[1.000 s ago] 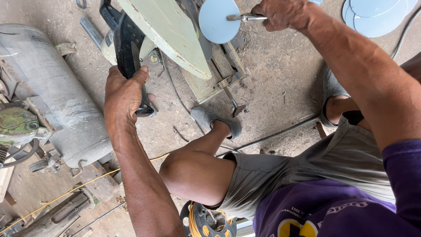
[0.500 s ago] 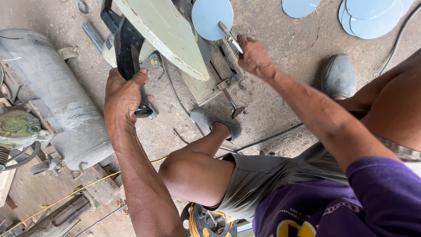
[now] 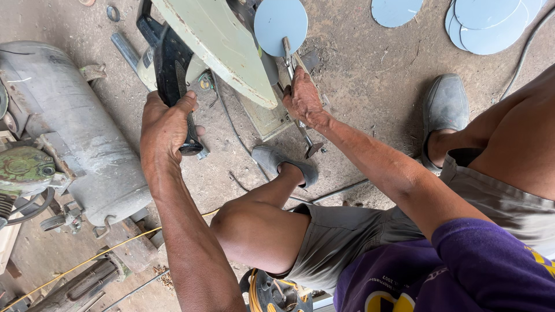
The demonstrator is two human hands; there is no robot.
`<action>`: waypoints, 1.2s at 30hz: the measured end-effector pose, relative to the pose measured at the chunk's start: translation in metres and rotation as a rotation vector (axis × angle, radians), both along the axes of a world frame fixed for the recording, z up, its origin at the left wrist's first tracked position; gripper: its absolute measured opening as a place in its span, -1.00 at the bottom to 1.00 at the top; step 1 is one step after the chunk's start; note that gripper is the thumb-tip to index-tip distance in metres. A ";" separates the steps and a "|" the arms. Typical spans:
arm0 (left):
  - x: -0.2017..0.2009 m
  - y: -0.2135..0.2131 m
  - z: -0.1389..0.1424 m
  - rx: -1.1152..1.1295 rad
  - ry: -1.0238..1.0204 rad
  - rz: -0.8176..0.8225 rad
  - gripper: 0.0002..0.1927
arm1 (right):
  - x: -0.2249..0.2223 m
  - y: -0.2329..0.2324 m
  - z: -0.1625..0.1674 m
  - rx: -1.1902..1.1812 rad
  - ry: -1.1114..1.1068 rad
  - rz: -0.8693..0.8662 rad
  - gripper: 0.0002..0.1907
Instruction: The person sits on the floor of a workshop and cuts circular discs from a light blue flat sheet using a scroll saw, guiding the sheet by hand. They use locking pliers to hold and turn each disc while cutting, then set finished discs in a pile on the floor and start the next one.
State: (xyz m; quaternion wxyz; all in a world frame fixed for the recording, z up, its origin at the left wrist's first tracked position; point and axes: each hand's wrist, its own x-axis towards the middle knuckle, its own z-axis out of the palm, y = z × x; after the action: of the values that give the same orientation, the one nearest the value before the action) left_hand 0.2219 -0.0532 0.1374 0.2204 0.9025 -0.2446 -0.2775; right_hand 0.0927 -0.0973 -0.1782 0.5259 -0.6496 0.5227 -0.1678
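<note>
A pale green chop saw (image 3: 214, 40) stands on the dirt floor in front of me. My left hand (image 3: 165, 124) is wrapped around its black handle (image 3: 170, 75). My right hand (image 3: 303, 98) grips pliers (image 3: 287, 49) whose jaws clamp a round blue-grey metal disc (image 3: 281, 26) right beside the saw's guard. My knee and a grey shoe (image 3: 283, 164) sit just below the saw's base.
A grey air compressor tank (image 3: 75, 133) lies at the left. Several more blue-grey discs (image 3: 485, 20) lie on the floor at the top right, next to a cable. My other grey shoe (image 3: 445, 107) is at the right. A yellow cord (image 3: 115, 248) crosses the lower left.
My right hand has carried the pliers and disc down and left, from out over the floor to beside the saw's guard. My left hand stays on the handle.
</note>
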 end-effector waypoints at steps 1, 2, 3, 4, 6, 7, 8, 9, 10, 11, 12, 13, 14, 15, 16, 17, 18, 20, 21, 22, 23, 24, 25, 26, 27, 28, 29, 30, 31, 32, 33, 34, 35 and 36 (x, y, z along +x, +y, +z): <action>0.000 0.000 0.000 0.001 0.000 0.003 -0.66 | 0.001 -0.001 0.002 0.007 0.013 0.002 -0.39; 0.000 0.001 0.000 0.001 -0.009 -0.003 -0.67 | 0.000 -0.001 0.004 0.013 0.025 0.004 -0.39; 0.001 0.001 0.000 -0.003 -0.020 -0.009 -0.67 | -0.001 -0.004 0.005 0.016 0.036 0.006 -0.39; 0.000 0.001 -0.001 -0.005 -0.028 -0.018 -0.67 | -0.004 -0.007 0.006 0.064 0.080 0.037 -0.42; 0.001 0.001 0.000 -0.001 -0.003 -0.005 -0.68 | -0.014 -0.013 0.005 0.162 0.169 0.101 -0.48; 0.001 0.001 0.000 -0.002 0.009 -0.001 -0.68 | -0.021 -0.014 0.004 0.147 0.168 0.116 -0.46; 0.001 0.000 0.000 0.001 0.004 -0.003 -0.68 | -0.028 -0.016 0.003 0.132 0.167 0.133 -0.44; 0.001 0.001 0.000 0.005 -0.002 -0.004 -0.68 | -0.034 -0.017 0.001 0.120 0.165 0.151 -0.41; 0.001 0.001 0.000 0.009 -0.009 -0.006 -0.69 | -0.039 -0.017 -0.001 0.124 0.161 0.163 -0.41; 0.001 0.001 0.000 -0.004 -0.004 -0.013 -0.69 | -0.044 -0.019 -0.002 0.127 0.156 0.176 -0.40; 0.001 0.001 0.000 -0.012 0.003 -0.019 -0.69 | -0.047 -0.020 -0.004 0.136 0.152 0.190 -0.40; 0.001 0.001 0.000 -0.018 0.009 -0.025 -0.69 | -0.050 -0.022 -0.005 0.117 0.143 0.191 -0.33; 0.001 0.002 0.000 -0.007 0.004 -0.016 -0.69 | -0.052 -0.024 -0.007 0.094 0.133 0.192 -0.26; 0.000 0.001 0.000 0.000 -0.001 -0.009 -0.69 | -0.054 -0.026 -0.008 0.067 0.122 0.192 -0.19; 0.000 0.001 0.000 0.009 -0.006 -0.003 -0.69 | -0.055 -0.028 -0.009 0.048 0.169 0.222 -0.29; 0.000 0.001 0.000 0.007 -0.006 -0.008 -0.69 | -0.058 -0.030 -0.010 0.031 0.215 0.255 -0.39; 0.000 0.002 0.001 0.006 -0.004 -0.012 -0.69 | -0.060 -0.032 -0.011 0.015 0.261 0.289 -0.48; 0.000 0.003 0.001 0.002 -0.008 -0.016 -0.68 | -0.067 -0.035 -0.013 0.008 0.252 0.301 -0.46; 0.000 0.003 0.001 0.001 -0.012 -0.018 -0.68 | -0.070 -0.037 -0.013 0.005 0.248 0.306 -0.45; 0.000 0.004 0.001 -0.001 -0.015 -0.021 -0.68 | -0.074 -0.039 -0.013 -0.004 0.256 0.331 -0.46; 0.000 0.004 0.001 -0.003 -0.011 -0.021 -0.68 | -0.077 -0.041 -0.012 -0.014 0.265 0.355 -0.48; 0.000 0.003 0.000 -0.004 -0.007 -0.023 -0.68 | -0.080 -0.043 -0.012 -0.023 0.274 0.377 -0.50; 0.001 0.003 0.000 -0.006 -0.004 -0.023 -0.68 | -0.081 -0.044 -0.011 -0.024 0.298 0.379 -0.50; 0.001 0.003 0.000 -0.005 -0.006 -0.020 -0.68 | -0.083 -0.046 -0.010 -0.024 0.321 0.383 -0.50; 0.001 0.004 -0.001 -0.003 -0.007 -0.017 -0.68 | -0.085 -0.048 -0.008 -0.023 0.343 0.386 -0.50; 0.001 0.003 -0.002 -0.003 -0.009 -0.015 -0.67 | -0.086 -0.049 -0.007 -0.038 0.344 0.394 -0.49; 0.001 0.003 -0.002 -0.005 -0.018 -0.013 -0.67 | -0.089 -0.051 -0.005 -0.055 0.344 0.402 -0.49; 0.001 0.003 -0.003 -0.005 -0.025 -0.011 -0.68 | -0.090 -0.052 -0.004 -0.070 0.346 0.409 -0.49; 0.001 0.003 -0.003 -0.004 -0.032 -0.010 -0.68 | -0.092 -0.053 -0.002 -0.086 0.352 0.422 -0.51; 0.001 0.004 -0.004 -0.007 -0.030 -0.011 -0.68 | -0.094 -0.055 -0.001 -0.102 0.357 0.437 -0.53; 0.001 0.004 -0.004 -0.011 -0.029 -0.012 -0.68 | -0.095 -0.057 0.000 -0.120 0.363 0.450 -0.55; 0.001 0.004 -0.004 -0.013 -0.028 -0.012 -0.68 | -0.097 -0.059 0.000 -0.107 0.377 0.453 -0.54; 0.002 0.004 -0.004 -0.009 -0.023 -0.012 -0.67 | -0.099 -0.061 0.001 -0.093 0.391 0.459 -0.53; 0.002 0.004 -0.004 -0.008 -0.018 -0.013 -0.67 | -0.100 -0.063 0.002 -0.082 0.405 0.463 -0.53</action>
State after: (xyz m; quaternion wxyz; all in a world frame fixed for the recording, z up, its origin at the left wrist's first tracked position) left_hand 0.2241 -0.0493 0.1332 0.2203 0.9025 -0.2534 -0.2698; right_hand -0.0078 -0.1607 -0.1763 0.4086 -0.7923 0.4479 0.0683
